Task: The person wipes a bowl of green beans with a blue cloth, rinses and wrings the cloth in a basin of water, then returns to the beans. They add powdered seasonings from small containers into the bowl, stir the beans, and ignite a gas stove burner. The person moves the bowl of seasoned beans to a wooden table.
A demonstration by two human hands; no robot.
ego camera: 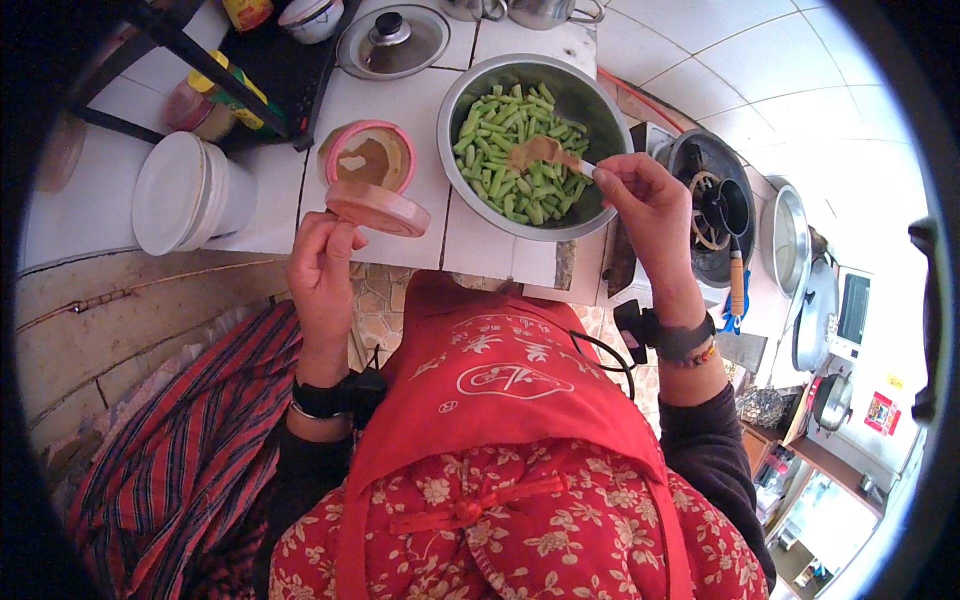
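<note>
My left hand [324, 259] holds a pink round lid [377, 209] tilted at the near edge of an open jar [371, 156] with a pink rim and brown powder inside. My right hand [646, 196] grips the pale handle of a spoon [587, 169] over a metal bowl [457, 196]. Brown powder [541, 152] lies at the spoon's end, above or on the cut green beans [491, 124] in the bowl; whether it touches them I cannot tell.
A white lidded tub [171, 193] and a black rack [300, 135] stand on the left. Behind the jar lies a glass pot lid [393, 46]. To the right are a gas stove with a dark pan [679, 161], a wooden-handled ladle [736, 281] and a metal basin [786, 240].
</note>
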